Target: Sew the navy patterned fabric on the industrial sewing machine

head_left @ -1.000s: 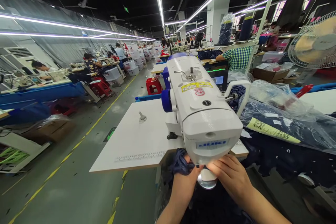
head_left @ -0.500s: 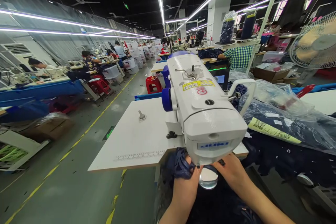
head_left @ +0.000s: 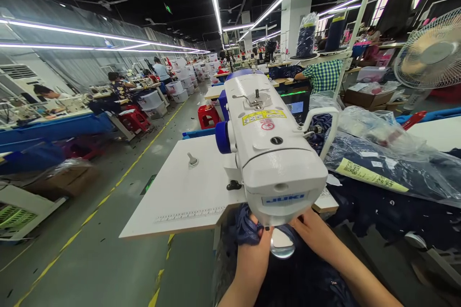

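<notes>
A white JUKI sewing machine [head_left: 281, 163] fills the middle of the view, its head directly above both hands. On the left of the needle area, my left hand [head_left: 256, 244] is closed on bunched navy fabric [head_left: 245, 228]. My right hand [head_left: 309, 226] reaches in from the other side, closed at the edge of the same dark cloth, its fingertips partly hidden by the machine head. Between the hands shows the rounded end of the machine's arm bed [head_left: 283, 245], shiny and white. More dark fabric hangs below, over my lap.
The white table [head_left: 187, 182] with a printed ruler extends left. Plastic-wrapped navy garments [head_left: 382, 158] with a yellow label lie at right, near a fan [head_left: 437, 53]. Thread cones [head_left: 306, 41] stand behind. A red stool [head_left: 208, 116] is beyond the table; co-workers sit farther off.
The camera view has shifted slightly, so the machine appears a little further left. My right fingers have slipped slightly further behind the machine head; both hands stay at the cloth.
</notes>
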The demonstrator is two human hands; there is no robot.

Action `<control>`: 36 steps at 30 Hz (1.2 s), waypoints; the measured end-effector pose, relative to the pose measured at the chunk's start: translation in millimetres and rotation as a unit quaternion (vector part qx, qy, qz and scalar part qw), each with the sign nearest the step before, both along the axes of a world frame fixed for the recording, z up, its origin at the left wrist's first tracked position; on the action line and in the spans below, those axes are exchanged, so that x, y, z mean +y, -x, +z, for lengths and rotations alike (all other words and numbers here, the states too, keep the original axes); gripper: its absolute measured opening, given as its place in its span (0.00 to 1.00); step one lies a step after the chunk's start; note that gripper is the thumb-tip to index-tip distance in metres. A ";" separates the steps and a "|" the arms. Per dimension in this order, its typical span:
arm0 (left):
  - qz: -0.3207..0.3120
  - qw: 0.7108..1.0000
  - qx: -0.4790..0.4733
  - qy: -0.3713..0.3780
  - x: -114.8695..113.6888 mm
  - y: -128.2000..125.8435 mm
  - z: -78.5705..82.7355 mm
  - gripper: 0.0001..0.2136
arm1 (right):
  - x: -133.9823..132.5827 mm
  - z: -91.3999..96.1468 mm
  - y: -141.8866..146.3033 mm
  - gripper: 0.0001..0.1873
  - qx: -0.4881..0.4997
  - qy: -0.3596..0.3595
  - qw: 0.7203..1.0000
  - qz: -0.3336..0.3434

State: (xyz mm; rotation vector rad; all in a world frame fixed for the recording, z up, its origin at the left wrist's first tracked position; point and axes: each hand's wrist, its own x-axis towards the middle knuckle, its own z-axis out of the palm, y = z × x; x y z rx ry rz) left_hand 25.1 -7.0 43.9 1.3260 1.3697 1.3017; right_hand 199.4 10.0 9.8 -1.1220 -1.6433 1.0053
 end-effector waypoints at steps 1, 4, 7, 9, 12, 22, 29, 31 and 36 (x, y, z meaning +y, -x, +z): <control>-0.001 1.000 -0.003 0.006 0.1 0.7 0.3 0.04 | -3.2 0.1 -0.9 0.12 0.011 0.013 1.000 0.004; -0.004 1.000 0.010 0.015 -0.2 3.1 -1.0 0.05 | -10.1 0.3 -3.2 0.10 0.039 0.036 0.998 0.017; -0.024 0.999 0.020 0.033 -1.2 5.2 -2.9 0.11 | -12.8 -0.9 -3.9 0.08 0.064 0.047 0.997 -0.004; -0.039 0.997 -0.003 0.061 -1.9 6.2 -3.5 0.12 | -13.4 -2.6 -3.6 0.07 0.068 0.056 0.996 -0.032; -0.041 0.993 -0.048 0.096 -2.3 7.2 -5.7 0.10 | -13.5 -5.9 -3.2 0.06 0.075 0.053 0.995 -0.049; -0.023 0.993 -0.097 0.061 -1.1 8.2 -22.9 0.10 | -9.5 -10.8 -6.6 0.04 0.071 0.055 0.995 -0.043; 0.001 0.991 -0.115 0.073 -0.5 10.0 -26.9 0.11 | -12.9 -1.5 -3.8 0.03 0.079 0.076 0.993 -0.044; 0.007 0.990 -0.119 0.079 -0.3 10.2 -29.2 0.12 | -13.0 -1.7 -3.7 0.03 0.087 0.093 0.991 -0.047; 0.015 0.988 -0.134 0.080 1.1 12.2 -29.2 0.13 | -12.3 -5.4 -4.1 0.03 0.102 0.124 0.986 -0.047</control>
